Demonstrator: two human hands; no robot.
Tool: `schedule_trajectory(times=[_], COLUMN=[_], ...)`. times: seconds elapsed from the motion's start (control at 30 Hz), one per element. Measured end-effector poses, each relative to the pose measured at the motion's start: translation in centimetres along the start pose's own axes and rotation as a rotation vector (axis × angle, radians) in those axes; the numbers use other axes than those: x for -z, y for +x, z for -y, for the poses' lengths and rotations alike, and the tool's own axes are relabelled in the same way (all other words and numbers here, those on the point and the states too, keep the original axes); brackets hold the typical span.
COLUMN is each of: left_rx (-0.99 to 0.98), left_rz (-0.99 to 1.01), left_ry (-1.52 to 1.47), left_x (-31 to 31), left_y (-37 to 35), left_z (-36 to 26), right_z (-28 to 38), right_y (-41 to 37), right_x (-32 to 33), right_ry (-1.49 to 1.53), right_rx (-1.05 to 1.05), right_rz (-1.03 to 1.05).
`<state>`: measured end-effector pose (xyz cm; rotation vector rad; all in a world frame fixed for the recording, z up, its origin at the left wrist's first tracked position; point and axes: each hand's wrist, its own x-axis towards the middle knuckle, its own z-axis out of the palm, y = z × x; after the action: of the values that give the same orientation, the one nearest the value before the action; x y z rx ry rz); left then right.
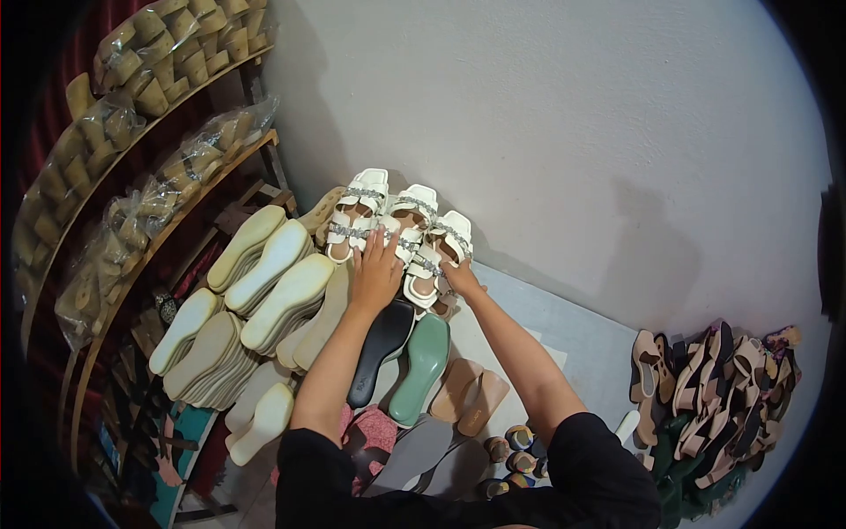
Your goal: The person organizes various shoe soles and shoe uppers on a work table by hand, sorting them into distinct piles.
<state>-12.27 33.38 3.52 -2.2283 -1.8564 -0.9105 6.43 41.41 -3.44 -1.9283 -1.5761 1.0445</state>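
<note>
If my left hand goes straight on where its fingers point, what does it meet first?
The left hand points into the white sandals leaning against the wall. Its fingertips seem to touch them, though depth is unclear. Behind them is only the wall.

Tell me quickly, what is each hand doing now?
Left hand: open, flat on the white sandals.
Right hand: at the sandals' lower edge; grip cannot be told.

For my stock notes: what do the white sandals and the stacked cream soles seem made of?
White sandals: smooth, faintly glossy straps, probably synthetic leather, with glittering rhinestone-like bands. Cream soles: matte, likely foam or rubber; uncertain.
</note>
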Motion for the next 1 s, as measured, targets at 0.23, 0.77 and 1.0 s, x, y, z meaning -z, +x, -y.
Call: schedule_trajectory(times=[0.23, 0.77, 1.0], left_rx=[-0.045, -0.316, -0.416], left_rz=[0.216, 0.401, 0.145], left_ry=[0.348, 0.325, 0.051], left_x=[5.0, 7.1, 7.8], left_y=[-8.7, -9.7, -10.8], left_z=[0.2, 5.9, -7.9], right_z=[-1.3, -24.7, -28.3], right_y=[-2.7, -31.7, -40.0], right_x=[0.4, 12.2, 19.7], right_ry=[0.338, 0.884, 0.939], right_rx=[0.157, -0.199, -0.049], right_rz=[-0.196, -0.197, -0.634])
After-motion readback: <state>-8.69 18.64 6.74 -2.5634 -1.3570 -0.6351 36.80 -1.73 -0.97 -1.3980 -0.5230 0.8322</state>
